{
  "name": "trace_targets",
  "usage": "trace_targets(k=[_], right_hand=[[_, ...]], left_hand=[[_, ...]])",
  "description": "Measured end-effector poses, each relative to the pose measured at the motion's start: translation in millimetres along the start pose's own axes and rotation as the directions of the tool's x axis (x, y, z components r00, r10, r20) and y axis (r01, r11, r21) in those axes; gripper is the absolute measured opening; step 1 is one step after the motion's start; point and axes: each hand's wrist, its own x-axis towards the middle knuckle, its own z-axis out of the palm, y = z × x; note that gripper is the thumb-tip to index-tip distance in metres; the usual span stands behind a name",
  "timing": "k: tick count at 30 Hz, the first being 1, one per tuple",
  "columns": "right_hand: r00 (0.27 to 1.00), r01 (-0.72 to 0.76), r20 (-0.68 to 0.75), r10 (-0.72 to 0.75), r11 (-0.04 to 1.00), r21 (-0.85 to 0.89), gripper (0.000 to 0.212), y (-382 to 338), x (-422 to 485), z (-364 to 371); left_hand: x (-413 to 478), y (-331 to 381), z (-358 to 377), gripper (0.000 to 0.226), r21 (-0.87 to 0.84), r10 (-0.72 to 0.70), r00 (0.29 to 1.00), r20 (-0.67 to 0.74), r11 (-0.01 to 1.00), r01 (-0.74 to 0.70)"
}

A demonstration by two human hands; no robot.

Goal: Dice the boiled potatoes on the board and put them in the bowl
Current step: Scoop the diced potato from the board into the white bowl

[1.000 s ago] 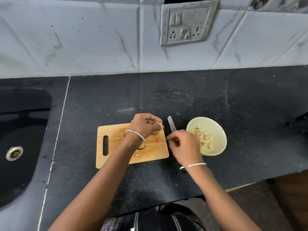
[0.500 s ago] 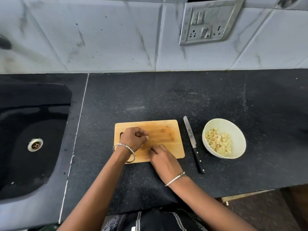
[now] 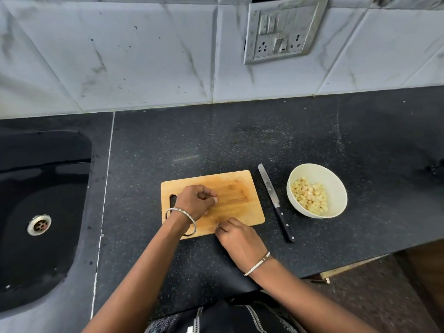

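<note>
A home kitchen: black stone counter (image 3: 240,140), inset sink (image 3: 48,164) with drain (image 3: 39,224), marbled wall tiles (image 3: 120,56), and a switch-and-socket plate (image 3: 281,32).

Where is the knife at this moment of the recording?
In the head view, the knife lies flat on the black counter right of centre, between the cutting board and the bowl, its handle pointing toward the person.

the black counter (image 3: 216,140) carries a wooden board (image 3: 235,186), a knife (image 3: 275,203) (blade pointing away) and a bowl (image 3: 312,169).

no readable text, labels, brands or numbers anywhere, switch panel (image 3: 281,32) on the wall shows only unmarked switches and sockets
</note>
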Motion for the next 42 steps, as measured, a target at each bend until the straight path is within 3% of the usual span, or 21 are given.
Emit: trace_targets(k=[10,13,16,18,23,28,34,39,42], right_hand=[[0.989,0.094,-0.106,-0.103,0.991,-0.092,0.017,-3,-7,-7],[0.992,-0.06,-0.106,0.07,0.994,0.096,0.029,9,-10,-10],[0.939,-0.272,-0.093,0.33,0.883,0.383,0.021,32,-11,-25],[0.884,-0.339,-0.135,0.448,0.812,0.475,0.021,52,-12,-45],[0.735,-0.407,-0.233,0.637,0.689,0.599,0.018,110,-22,-93],[0.643,-0.524,-0.226,0.732,0.635,0.567,0.016,166,-42,-108],[0.685,-0.628,-0.03,0.728,0.611,0.482,0.019,190,-51,-105],[0.683,-0.63,-0.122,0.721,0.665,0.401,0.013,193,-44,-107],[0.745,-0.638,0.033,0.667,0.697,0.327,0.015,194,-41,-110]], left_hand=[[-3,5,5,0.007,-0.011,0.004,1.0,0.019,1.0,-0.004],[-2,11,11,0.006,-0.028,0.009,1.0,0.019,1.0,-0.009],[-2,21,21,0.006,-0.044,0.029,0.999,0.025,0.999,-0.028],[-3,31,30,0.007,-0.051,0.045,0.998,0.035,0.998,-0.043],[-3,54,64,0.006,-0.05,0.07,0.995,0.068,0.997,-0.067],[1,77,108,0.008,-0.033,0.152,0.986,0.066,0.988,-0.15],[5,93,148,0.009,0.046,0.212,0.977,0.001,0.976,-0.212],[1,100,159,0.013,0.112,0.228,0.968,-0.108,0.97,-0.216],[-5,104,159,0.014,0.146,0.26,0.953,-0.157,0.96,-0.238]])
